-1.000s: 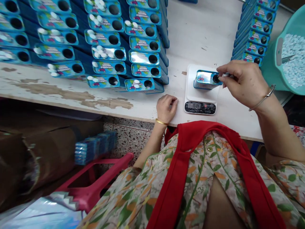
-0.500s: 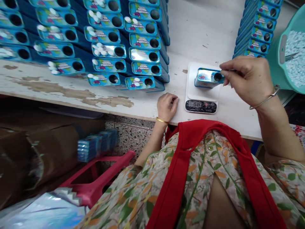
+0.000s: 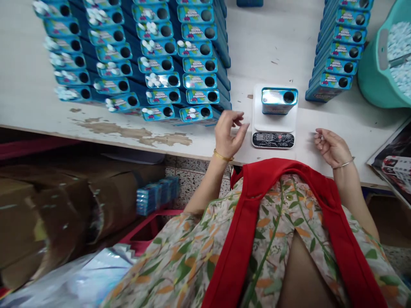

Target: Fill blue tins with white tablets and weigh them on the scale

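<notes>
Blue tin (image 3: 278, 100) with a round hole in its top stands alone on the white digital scale (image 3: 272, 124), touched by neither hand, so the lit display reads only its weight. Left hand (image 3: 228, 133) hovers just left of the scale, fingers loosely curled and holding nothing. Right hand (image 3: 332, 147) rests palm-up to the scale's right, half open; whether it holds anything I cannot tell. Rows of like tins (image 3: 180, 64) lie beyond the left hand, a teal tub of white candies (image 3: 382, 81) beyond the right

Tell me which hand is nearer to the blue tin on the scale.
Left. The left hand hovers just left of the blue tin; the right hand lies lower right, farther away.
</notes>
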### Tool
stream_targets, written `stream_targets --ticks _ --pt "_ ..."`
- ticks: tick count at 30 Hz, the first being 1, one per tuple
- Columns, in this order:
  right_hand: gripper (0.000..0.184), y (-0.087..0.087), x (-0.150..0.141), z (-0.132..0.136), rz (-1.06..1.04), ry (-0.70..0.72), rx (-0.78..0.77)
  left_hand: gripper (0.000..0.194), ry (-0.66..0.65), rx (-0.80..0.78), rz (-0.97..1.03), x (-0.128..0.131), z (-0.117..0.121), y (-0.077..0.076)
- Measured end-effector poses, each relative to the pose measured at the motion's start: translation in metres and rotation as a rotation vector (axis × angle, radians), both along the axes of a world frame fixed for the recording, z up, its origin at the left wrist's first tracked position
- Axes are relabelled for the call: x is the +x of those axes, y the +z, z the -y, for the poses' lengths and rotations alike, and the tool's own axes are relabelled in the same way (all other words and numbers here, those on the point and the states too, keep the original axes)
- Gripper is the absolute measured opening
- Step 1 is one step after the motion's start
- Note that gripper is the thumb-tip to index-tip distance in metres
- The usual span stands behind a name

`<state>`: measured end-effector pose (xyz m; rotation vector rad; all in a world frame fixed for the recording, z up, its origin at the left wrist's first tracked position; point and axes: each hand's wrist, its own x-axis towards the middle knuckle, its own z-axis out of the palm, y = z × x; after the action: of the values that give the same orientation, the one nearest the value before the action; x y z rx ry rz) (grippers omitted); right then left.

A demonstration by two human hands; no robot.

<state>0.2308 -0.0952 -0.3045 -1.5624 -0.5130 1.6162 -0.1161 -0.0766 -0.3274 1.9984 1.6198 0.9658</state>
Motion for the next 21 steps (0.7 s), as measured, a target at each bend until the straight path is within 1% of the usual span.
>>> stream_targets --ticks 2,4,7,9,11,14,16,18,21 --pt "0.035 -0.009 0.003 0.009 -0.03 -0.025 -0.023 0.046 -0.069 0.018 -0.059 0.006 -0.02 0.019" --pt "0.033 -0.014 0.003 0.013 -0.048 -0.042 -0.025 0.053 -0.145 0.03 -0.107 0.014 -0.042 0.033" --pt "0.033 -0.018 0.001 0.015 -0.082 -0.08 -0.01 0.064 -0.24 0.019 -0.165 0.027 -0.069 0.043" --pt "0.034 -0.02 -0.001 0.017 -0.099 -0.097 0.004 0.064 -0.304 -0.011 -0.213 0.035 -0.079 0.046" --pt "0.035 -0.023 -0.003 0.019 -0.113 -0.098 0.01 0.057 -0.379 -0.018 -0.266 0.046 -0.083 0.049" --pt "0.04 -0.028 -0.006 0.02 -0.138 -0.086 0.007 0.046 -0.495 0.05 -0.322 0.069 -0.084 0.053" --pt "0.043 -0.03 -0.007 0.02 -0.143 -0.087 0.003 0.045 -0.569 0.11 -0.321 0.091 -0.086 0.054" --pt "0.044 -0.031 -0.007 0.021 -0.14 -0.096 0.0 0.046 -0.628 0.148 -0.312 0.118 -0.088 0.05" --pt "0.047 -0.031 -0.008 0.024 -0.14 -0.11 0.006 0.043 -0.673 0.168 -0.362 0.157 -0.091 0.037"
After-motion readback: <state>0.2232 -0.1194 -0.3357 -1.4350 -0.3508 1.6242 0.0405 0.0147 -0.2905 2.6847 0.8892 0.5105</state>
